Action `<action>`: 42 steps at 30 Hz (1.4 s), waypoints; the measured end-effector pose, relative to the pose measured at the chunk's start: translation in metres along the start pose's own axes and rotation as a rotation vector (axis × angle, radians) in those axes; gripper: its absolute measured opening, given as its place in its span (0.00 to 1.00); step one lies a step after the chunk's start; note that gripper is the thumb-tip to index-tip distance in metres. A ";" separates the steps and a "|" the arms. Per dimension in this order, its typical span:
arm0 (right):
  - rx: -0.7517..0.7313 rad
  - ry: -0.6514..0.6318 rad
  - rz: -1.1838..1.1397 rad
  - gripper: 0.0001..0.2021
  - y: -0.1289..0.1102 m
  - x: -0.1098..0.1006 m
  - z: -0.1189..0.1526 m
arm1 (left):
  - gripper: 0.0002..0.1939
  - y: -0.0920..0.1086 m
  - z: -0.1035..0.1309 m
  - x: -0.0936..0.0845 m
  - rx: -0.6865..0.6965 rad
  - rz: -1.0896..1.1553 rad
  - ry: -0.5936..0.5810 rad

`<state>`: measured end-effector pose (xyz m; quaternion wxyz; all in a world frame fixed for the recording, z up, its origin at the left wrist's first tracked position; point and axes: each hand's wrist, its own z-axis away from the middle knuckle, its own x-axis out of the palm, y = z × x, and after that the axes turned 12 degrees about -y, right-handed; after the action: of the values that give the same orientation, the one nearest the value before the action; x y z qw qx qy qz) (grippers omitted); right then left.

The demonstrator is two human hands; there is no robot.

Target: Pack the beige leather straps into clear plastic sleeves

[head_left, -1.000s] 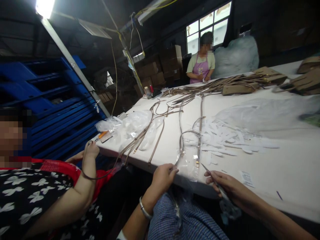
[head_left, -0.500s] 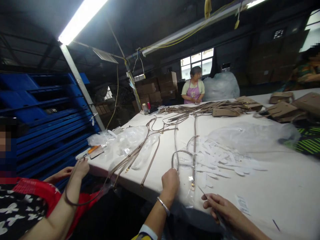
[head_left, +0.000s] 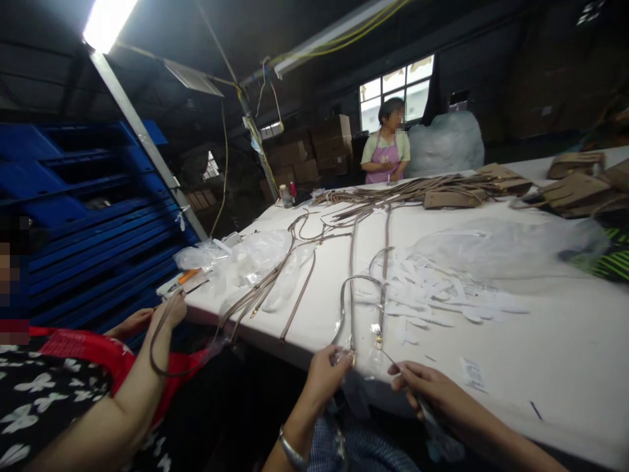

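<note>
across the worktop (head_left: pixel 580 341) down to its near edge, a thin strap (head_left: pixel 352 295): likely light, supple, slightly slippery. pinched at its near end by the left hand (head_left: pixel 324 375); gripped in the right hand (head_left: pixel 430 387), a pointed tool (head_left: pixel 392 360). best held beside the gold clasp (head_left: pixel 352 358).

Stacked blue pallets (head_left: pixel 98 244) at left — lit lamp (head_left: pixel 111 25) above, brown cartons (head_left: pixel 335 136), paned window (head_left: pixel 395 86)

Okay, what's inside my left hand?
A thin strap runs down to a gold clasp showing at your left hand; whatever the fingers cover can't be seen.
</note>
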<state>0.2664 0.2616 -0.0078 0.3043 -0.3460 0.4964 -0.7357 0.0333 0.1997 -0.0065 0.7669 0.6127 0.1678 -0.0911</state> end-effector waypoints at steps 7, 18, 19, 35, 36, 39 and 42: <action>0.101 -0.101 0.091 0.25 -0.019 0.007 -0.004 | 0.18 0.003 0.021 0.006 -0.074 0.227 -0.049; 0.315 -0.184 0.100 0.26 -0.032 0.030 -0.012 | 0.21 -0.006 0.042 0.000 -0.188 0.460 -0.184; 0.312 -0.187 0.110 0.26 -0.033 0.032 -0.013 | 0.22 -0.005 0.043 0.000 -0.169 0.480 -0.190; 0.237 -0.324 0.022 0.21 -0.020 0.050 -0.044 | 0.26 -0.010 0.046 0.003 -0.100 0.562 -0.224; 0.236 -0.334 0.027 0.21 -0.021 0.052 -0.046 | 0.25 -0.011 0.046 0.003 -0.097 0.552 -0.229; 0.237 -0.324 0.062 0.22 -0.024 0.057 -0.051 | 0.24 -0.013 0.045 0.004 -0.085 0.538 -0.219; 0.224 -0.269 0.096 0.22 -0.023 0.061 -0.055 | 0.22 -0.012 0.044 0.001 -0.057 0.536 -0.203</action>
<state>0.1842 0.2499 0.0117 0.4393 -0.3812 0.3821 -0.7181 0.0368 0.1545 -0.0098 0.7934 0.6012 -0.0754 0.0587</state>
